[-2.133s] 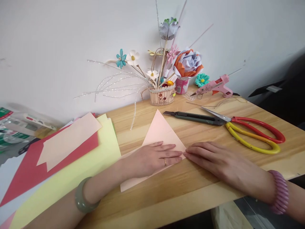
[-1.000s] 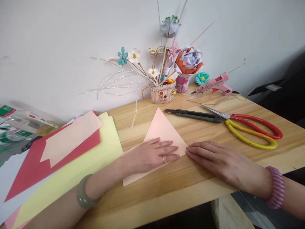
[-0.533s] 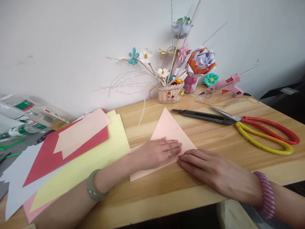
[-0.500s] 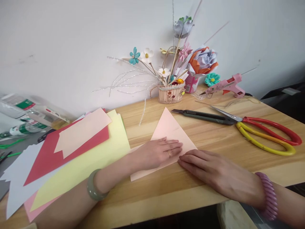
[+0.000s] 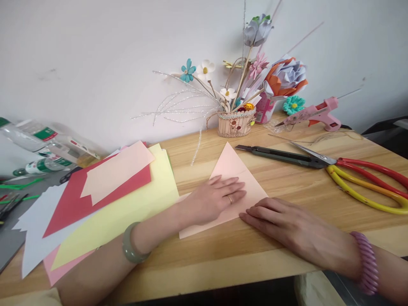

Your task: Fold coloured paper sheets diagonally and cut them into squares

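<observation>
A pale pink paper folded into a triangle (image 5: 232, 170) lies on the wooden table (image 5: 242, 250), its tip pointing away from me. My left hand (image 5: 213, 197) rests flat on the middle of it, fingers stretched out, a ring on one finger. My right hand (image 5: 287, 225) lies flat on the table, fingers together, its fingertips pressing the triangle's lower right folded edge. Neither hand holds anything.
A stack of coloured sheets (image 5: 105, 199) lies at the left, with plastic bottles (image 5: 38, 144) behind it. A utility knife (image 5: 280, 155), red and yellow scissors (image 5: 366, 178) and a pink glue gun (image 5: 315, 112) lie at the right. A basket of paper flowers (image 5: 234, 121) stands by the wall.
My right hand's fingertips have slid leftward along the triangle's lower edge. My left hand stays flat on the paper. The view has shifted to the left.
</observation>
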`<state>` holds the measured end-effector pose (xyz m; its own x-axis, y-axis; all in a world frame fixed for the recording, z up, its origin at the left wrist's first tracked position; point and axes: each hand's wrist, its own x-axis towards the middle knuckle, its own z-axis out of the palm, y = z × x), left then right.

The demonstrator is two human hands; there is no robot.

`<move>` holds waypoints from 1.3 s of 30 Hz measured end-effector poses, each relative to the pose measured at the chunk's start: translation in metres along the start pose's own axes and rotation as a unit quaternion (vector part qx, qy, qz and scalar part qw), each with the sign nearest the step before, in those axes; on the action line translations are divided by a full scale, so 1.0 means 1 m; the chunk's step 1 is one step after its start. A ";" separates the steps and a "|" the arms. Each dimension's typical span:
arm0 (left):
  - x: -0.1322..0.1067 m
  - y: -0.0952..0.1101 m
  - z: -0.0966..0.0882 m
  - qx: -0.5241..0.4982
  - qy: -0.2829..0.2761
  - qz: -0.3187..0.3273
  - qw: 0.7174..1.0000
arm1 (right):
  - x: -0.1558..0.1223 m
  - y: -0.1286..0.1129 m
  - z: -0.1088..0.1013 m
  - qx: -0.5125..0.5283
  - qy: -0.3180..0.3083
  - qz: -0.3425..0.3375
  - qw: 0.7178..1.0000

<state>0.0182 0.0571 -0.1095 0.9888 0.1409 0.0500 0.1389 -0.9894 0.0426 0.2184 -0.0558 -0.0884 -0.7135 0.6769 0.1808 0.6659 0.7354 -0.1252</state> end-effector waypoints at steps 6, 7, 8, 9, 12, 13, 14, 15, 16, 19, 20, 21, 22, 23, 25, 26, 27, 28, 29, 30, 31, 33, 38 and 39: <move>-0.013 -0.001 -0.002 0.031 0.077 -0.068 0.994 | 0.000 0.002 0.002 0.003 -0.021 -0.010 1.000; -0.018 0.000 -0.004 0.025 0.094 -0.065 0.993 | 0.000 0.003 0.003 0.004 -0.031 -0.010 0.999; -0.024 0.002 -0.007 0.015 0.107 -0.054 0.993 | -0.001 0.003 0.003 0.005 -0.038 -0.010 0.999; -0.030 0.003 -0.009 0.003 0.114 -0.037 0.993 | -0.001 0.003 0.004 0.007 -0.043 -0.009 0.999; -0.047 0.007 -0.014 -0.026 0.115 0.021 0.993 | -0.001 0.004 0.005 0.009 -0.047 -0.006 0.999; -0.051 0.008 -0.014 -0.034 0.115 0.035 0.992 | 0.000 0.005 0.005 0.008 -0.048 -0.008 0.999; -0.055 0.009 -0.014 -0.041 0.115 0.044 0.992 | 0.000 0.005 0.004 0.008 -0.049 -0.009 0.999; -0.057 0.009 -0.013 -0.045 0.115 0.048 0.991 | 0.001 0.005 0.004 0.008 -0.051 -0.011 0.999; -0.059 0.008 -0.013 -0.047 0.112 0.050 0.991 | 0.001 0.005 0.003 0.010 -0.052 -0.011 0.999; -0.059 0.008 -0.011 -0.041 0.093 0.043 0.994 | 0.003 0.006 0.001 0.027 -0.050 0.000 0.998; -0.059 0.008 -0.011 -0.040 0.088 0.031 0.995 | 0.004 0.006 0.000 0.036 -0.049 0.008 0.998; -0.060 0.008 -0.011 -0.041 0.085 0.008 0.996 | 0.005 0.006 -0.002 0.047 -0.051 0.017 0.997; -0.060 0.009 -0.012 -0.044 0.084 -0.026 0.995 | 0.007 0.005 -0.004 0.059 -0.054 0.026 0.996; -0.062 0.009 -0.013 -0.049 0.082 -0.067 0.993 | 0.009 0.005 -0.006 0.070 -0.058 0.037 0.995; -0.065 0.010 -0.016 -0.062 0.062 -0.146 0.985 | 0.016 0.004 -0.012 0.083 -0.066 0.056 0.993; -0.068 0.011 -0.017 -0.068 0.045 -0.173 0.981 | 0.021 0.004 -0.015 0.086 -0.068 0.061 0.992; -0.070 0.011 -0.018 -0.073 0.024 -0.190 0.979 | 0.028 0.004 -0.017 0.086 -0.069 0.063 0.992; -0.071 0.012 -0.019 -0.076 0.004 -0.199 0.977 | 0.035 0.004 -0.019 0.086 -0.070 0.062 0.992; -0.073 0.012 -0.020 -0.077 -0.010 -0.203 0.976 | 0.042 0.004 -0.019 0.084 -0.071 0.059 0.992; -0.073 0.012 -0.020 -0.076 -0.016 -0.204 0.976 | 0.050 0.005 -0.019 0.083 -0.071 0.055 0.992; -0.074 0.012 -0.020 -0.075 -0.018 -0.202 0.976 | 0.057 0.006 -0.017 0.083 -0.069 0.054 0.993; -0.073 0.012 -0.019 -0.072 -0.012 -0.192 0.979 | 0.070 0.010 -0.012 0.086 -0.059 0.058 0.993; -0.072 0.009 -0.019 -0.075 0.005 -0.174 0.982 | 0.086 0.025 0.006 0.108 -0.040 0.091 0.989; -0.072 0.008 -0.020 -0.078 0.006 -0.174 0.982 | 0.088 0.027 0.008 0.113 -0.043 0.096 0.988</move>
<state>-0.0529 0.0397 -0.0933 0.8823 0.4704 0.0179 0.4564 -0.8642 0.2117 0.1722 0.0240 -0.0838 -0.6006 0.7980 0.0506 0.7322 0.5742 -0.3663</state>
